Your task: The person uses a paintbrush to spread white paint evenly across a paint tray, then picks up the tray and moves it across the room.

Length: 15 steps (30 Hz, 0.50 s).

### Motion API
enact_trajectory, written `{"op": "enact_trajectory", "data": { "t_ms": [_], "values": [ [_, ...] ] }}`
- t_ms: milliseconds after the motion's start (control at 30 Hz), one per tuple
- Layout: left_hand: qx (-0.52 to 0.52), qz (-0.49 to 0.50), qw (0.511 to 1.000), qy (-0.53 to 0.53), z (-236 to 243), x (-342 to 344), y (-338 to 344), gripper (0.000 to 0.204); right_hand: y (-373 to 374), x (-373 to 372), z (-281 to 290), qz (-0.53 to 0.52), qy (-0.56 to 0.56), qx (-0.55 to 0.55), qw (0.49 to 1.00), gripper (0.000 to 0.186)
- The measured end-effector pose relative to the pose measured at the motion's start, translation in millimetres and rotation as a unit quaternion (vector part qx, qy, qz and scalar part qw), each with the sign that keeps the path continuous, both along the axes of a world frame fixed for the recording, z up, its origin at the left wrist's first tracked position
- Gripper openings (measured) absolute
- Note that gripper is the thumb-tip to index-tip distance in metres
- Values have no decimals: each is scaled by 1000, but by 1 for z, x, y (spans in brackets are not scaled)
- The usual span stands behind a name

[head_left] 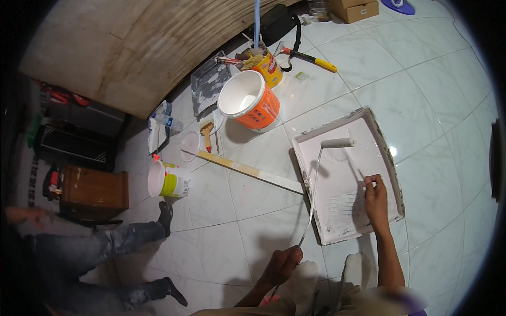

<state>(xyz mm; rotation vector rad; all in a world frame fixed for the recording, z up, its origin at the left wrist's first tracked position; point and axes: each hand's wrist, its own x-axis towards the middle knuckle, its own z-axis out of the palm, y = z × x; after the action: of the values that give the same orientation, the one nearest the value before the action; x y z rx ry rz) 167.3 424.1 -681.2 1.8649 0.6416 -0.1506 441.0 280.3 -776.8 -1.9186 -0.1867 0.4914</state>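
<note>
Head view shows our left hand clasping the paint roller by its rod, its sleeve over the tray. Our right hand curls above it; we cannot tell whether it holds anything. Pale paint already coats the tray; much seems unused.

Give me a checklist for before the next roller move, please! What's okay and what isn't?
1. Left hand gripping the roller rod: ok.
2. Roller head within the tray rim in this view: ok.
3. Roller touching the paint: cannot tell.
4. Right hand out of the tray area: not ok, it's over the tray.
5. Stick apart from the tray: cannot tell, its end meets the edge in view.
6. Other person's feet away from the tray: ok.
</note>
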Motion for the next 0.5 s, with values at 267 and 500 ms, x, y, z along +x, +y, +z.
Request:
{"op": "enact_trajectory", "data": {
  "t_ms": [267, 500],
  "values": [
    [25, -10, 999, 23, -3, -7, 1, 24, 1, 2, 5, 0, 54, 30, 998, 18],
    [37, -21, 999, 8, 0, -3, 0, 23, 3, -2, 4, 47, 33, 9, 998, 19]
  ]
}}
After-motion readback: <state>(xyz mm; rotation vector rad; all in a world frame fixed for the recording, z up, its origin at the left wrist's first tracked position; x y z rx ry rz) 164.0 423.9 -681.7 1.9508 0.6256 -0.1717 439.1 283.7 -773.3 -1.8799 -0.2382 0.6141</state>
